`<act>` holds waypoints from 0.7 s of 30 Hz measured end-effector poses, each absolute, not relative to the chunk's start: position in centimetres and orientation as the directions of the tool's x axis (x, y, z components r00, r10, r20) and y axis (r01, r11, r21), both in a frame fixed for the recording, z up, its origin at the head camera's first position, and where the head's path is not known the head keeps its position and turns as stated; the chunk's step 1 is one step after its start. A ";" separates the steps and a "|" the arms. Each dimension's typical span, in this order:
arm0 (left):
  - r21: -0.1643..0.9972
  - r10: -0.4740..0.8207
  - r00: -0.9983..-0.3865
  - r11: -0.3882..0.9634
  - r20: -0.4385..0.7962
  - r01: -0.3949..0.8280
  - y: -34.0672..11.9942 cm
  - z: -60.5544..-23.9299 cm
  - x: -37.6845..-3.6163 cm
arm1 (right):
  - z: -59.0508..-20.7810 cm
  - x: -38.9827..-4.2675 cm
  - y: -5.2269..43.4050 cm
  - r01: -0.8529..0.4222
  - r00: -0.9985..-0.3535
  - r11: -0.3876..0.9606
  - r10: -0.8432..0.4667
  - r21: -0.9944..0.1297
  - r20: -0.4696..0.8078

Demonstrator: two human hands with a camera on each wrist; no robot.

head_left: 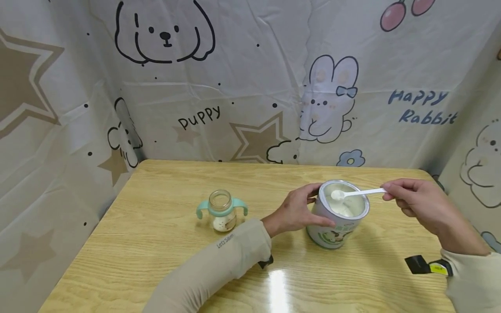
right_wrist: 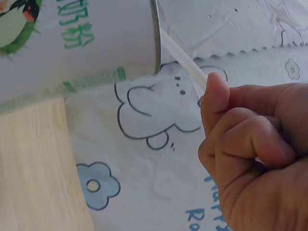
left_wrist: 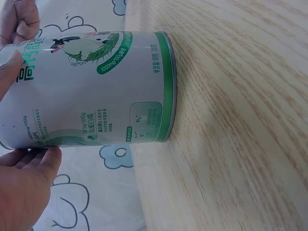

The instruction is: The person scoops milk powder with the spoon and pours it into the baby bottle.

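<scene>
A white and green milk powder can (head_left: 330, 232) stands on the table with its top uncovered and pale powder inside. My left hand (head_left: 295, 208) grips its side, thumb at the front and fingers round the far side; the left wrist view shows the can (left_wrist: 91, 91) between thumb and fingers. Between thumb and forefinger, my right hand (head_left: 420, 202) pinches the handle of a white scoop (head_left: 365, 191). The scoop's bowl holds pale powder and is over the can's mouth. In the right wrist view, the can's wall hides the scoop's bowl.
Left of the can, a small baby bottle (head_left: 222, 213) with mint-green handles stands uncapped, some pale powder in its bottom. A wooden table (head_left: 156, 243) bears everything. Printed cloth (head_left: 242, 78) hangs behind and at both sides.
</scene>
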State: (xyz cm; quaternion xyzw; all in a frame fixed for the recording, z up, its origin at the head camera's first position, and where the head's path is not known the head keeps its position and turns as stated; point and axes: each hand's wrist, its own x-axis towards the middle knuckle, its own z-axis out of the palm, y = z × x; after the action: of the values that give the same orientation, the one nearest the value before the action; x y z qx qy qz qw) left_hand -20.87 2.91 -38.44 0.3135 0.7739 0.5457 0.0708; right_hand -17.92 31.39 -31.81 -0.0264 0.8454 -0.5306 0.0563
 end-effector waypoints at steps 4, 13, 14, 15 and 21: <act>0.890 0.562 -0.793 0.203 0.235 0.408 2.9 -38.4 -20.9 | -32.3 -17.9 32.1 0.036 -0.992 0.425 -0.092 -0.905 -0.083; 0.891 0.564 -0.790 0.196 0.239 0.410 2.8 -38.5 -21.0 | -32.5 -17.9 32.0 0.076 -0.992 0.420 -0.058 -0.904 -0.111; 0.891 0.564 -0.790 0.196 0.239 0.409 2.8 -38.5 -21.0 | -32.5 -17.9 32.0 0.075 -0.992 0.420 -0.058 -0.905 -0.110; 0.891 0.565 -0.790 0.197 0.239 0.410 2.8 -38.5 -21.0 | -32.5 -17.9 32.0 0.076 -0.992 0.415 -0.058 -0.906 -0.110; 0.886 0.569 -0.788 0.208 0.235 0.415 2.8 -38.4 -21.0 | -32.4 -18.0 32.2 0.052 -0.992 0.378 -0.088 -0.924 -0.092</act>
State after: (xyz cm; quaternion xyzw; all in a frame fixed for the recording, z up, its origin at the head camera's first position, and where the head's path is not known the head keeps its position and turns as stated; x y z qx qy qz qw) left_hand -20.99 2.77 -38.42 0.3178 0.7740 0.5430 0.0713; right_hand -17.96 32.16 -32.44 -0.0108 0.8276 -0.5577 0.0630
